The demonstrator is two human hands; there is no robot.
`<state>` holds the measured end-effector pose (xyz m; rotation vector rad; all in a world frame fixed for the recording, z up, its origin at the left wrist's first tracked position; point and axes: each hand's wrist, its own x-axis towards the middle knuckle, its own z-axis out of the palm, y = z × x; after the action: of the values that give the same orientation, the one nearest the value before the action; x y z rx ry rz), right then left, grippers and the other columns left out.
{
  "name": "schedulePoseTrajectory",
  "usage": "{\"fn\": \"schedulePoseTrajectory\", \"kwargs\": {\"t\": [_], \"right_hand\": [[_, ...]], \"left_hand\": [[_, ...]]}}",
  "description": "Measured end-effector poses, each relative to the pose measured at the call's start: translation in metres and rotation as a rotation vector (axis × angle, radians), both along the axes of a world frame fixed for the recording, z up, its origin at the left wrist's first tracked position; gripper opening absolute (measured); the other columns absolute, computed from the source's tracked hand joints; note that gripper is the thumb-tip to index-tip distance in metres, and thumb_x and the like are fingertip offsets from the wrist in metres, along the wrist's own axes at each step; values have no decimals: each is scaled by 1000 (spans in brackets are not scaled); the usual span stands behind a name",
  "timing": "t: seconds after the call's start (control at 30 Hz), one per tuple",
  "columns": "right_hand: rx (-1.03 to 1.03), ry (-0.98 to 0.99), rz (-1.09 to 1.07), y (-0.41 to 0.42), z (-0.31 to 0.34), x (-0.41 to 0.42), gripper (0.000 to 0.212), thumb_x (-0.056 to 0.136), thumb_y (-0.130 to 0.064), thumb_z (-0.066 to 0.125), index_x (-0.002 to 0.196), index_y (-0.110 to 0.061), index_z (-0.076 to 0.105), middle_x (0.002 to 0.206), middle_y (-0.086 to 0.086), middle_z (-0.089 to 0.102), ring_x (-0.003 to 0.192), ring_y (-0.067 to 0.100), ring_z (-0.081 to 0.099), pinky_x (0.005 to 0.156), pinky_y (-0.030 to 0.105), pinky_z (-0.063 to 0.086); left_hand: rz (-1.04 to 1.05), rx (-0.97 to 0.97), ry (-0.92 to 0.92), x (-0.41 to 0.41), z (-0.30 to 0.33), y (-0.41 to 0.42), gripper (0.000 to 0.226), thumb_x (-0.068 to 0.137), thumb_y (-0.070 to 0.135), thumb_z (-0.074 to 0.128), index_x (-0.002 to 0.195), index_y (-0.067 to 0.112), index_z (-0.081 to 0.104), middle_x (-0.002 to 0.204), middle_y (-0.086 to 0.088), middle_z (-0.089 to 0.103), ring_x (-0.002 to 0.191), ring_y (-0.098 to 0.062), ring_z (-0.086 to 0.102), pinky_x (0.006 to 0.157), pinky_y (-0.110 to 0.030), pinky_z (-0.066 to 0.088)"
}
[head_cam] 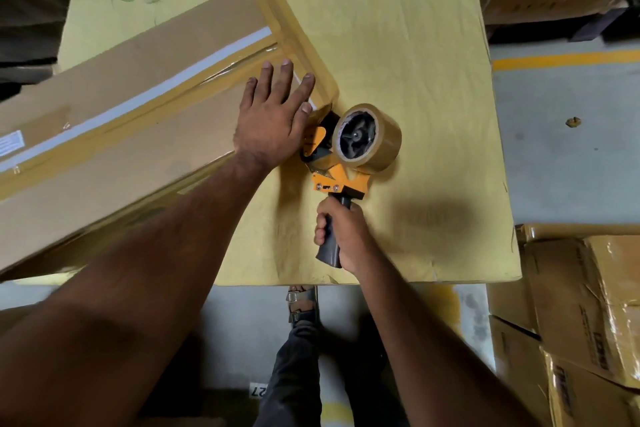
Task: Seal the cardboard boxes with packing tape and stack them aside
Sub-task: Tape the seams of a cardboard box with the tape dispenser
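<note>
Left hand (272, 114): flat, fingers spread wide, pressing on the near corner of the long flat brown cardboard box (121, 107).
Right hand (341, 232): fist wrapped round the black grip of the orange tape dispenser (332, 166).
Dispenser: its front touches the box corner; its brown packing tape roll (367, 139) faces up.
Box: lies slanted on the yellow paper-covered table (398, 45), seams taped.
Right side: stacked taped cardboard cartons (581, 315).
</note>
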<state>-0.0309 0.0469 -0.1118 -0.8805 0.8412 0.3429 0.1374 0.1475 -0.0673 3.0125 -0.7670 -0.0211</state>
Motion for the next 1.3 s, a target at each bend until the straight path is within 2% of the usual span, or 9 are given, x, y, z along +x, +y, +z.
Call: {"fn": "schedulePoseTrajectory", "kwargs": {"t": [0.23, 0.37, 0.5, 0.63, 0.87, 1.03, 1.13, 1.23, 1.3], "right_hand": [[-462, -73, -208, -8, -8, -24, 13, 89, 1, 58, 76, -3, 56, 54, 6, 49, 41, 14, 44, 45, 26, 37], [-702, -139, -149, -59, -7, -36, 5, 79, -23, 65, 78, -20, 61, 60, -2, 57, 54, 16, 52, 51, 31, 42], [-892, -79, 1, -97, -15, -52, 15, 76, -32, 60, 81, -19, 62, 70, 5, 63, 68, 29, 60, 64, 46, 50], [-1039, 31, 85, -118, -27, -79, 21, 83, -20, 59, 100, -8, 62, 83, 4, 64, 85, 31, 63, 69, 31, 40], [-1304, 115, 315, -132, -46, -79, 36, 82, -14, 64, 114, 0, 54, 109, 19, 59, 100, 40, 58, 77, 44, 47], [-1493, 187, 506, -132, -36, -73, 48, 89, -26, 68, 126, -1, 51, 120, 21, 57, 110, 39, 57, 87, 46, 46], [-1604, 315, 368, -115, -16, -73, 75, 85, -38, 72, 143, -3, 40, 141, 23, 43, 126, 39, 45, 97, 51, 42], [-1472, -116, 73, -69, 12, -55, 69, 88, -22, 65, 147, -1, 37, 144, 24, 40, 130, 35, 40, 106, 43, 38], [-1030, -326, 0, -36, 30, -24, 56, 94, -15, 55, 145, -1, 39, 144, 18, 42, 130, 26, 42, 107, 32, 35]], "left_hand": [[-2, -25, 4, 0, 1, 2, 56, 103, 46, 15, 157, 31, 26, 166, -6, 15, 153, -33, 10, 122, -49, 9], [14, -28, -7, -6, 4, 0, 56, 104, 44, 15, 157, 29, 26, 165, -5, 17, 153, -30, 14, 122, -48, 11], [32, -22, 19, -7, 7, -1, 57, 103, 45, 14, 157, 30, 25, 166, -4, 16, 153, -28, 12, 122, -47, 10], [18, -20, -9, -8, 6, -1, 62, 100, 50, 14, 156, 28, 28, 165, -6, 19, 152, -30, 16, 121, -49, 13], [-15, 15, -25, -7, 0, 1, 70, 96, 58, 20, 158, 27, 19, 167, -7, 11, 153, -30, 10, 121, -51, 10], [-23, 21, 19, -5, 6, 1, 77, 90, 62, 23, 159, 28, 16, 167, -7, 7, 153, -31, 7, 121, -51, 8], [-18, 3, 51, -4, 10, 1, 79, 86, 62, 26, 157, 28, 23, 166, -10, 13, 152, -33, 11, 119, -53, 9], [-46, -24, 60, 9, 27, 0, 71, 87, 62, 27, 150, 29, 39, 157, -12, 33, 140, -38, 29, 112, -55, 22], [-70, -43, 74, 22, 34, 3, 64, 90, 60, 25, 143, 31, 47, 148, -11, 42, 131, -39, 36, 106, -53, 28]]}}
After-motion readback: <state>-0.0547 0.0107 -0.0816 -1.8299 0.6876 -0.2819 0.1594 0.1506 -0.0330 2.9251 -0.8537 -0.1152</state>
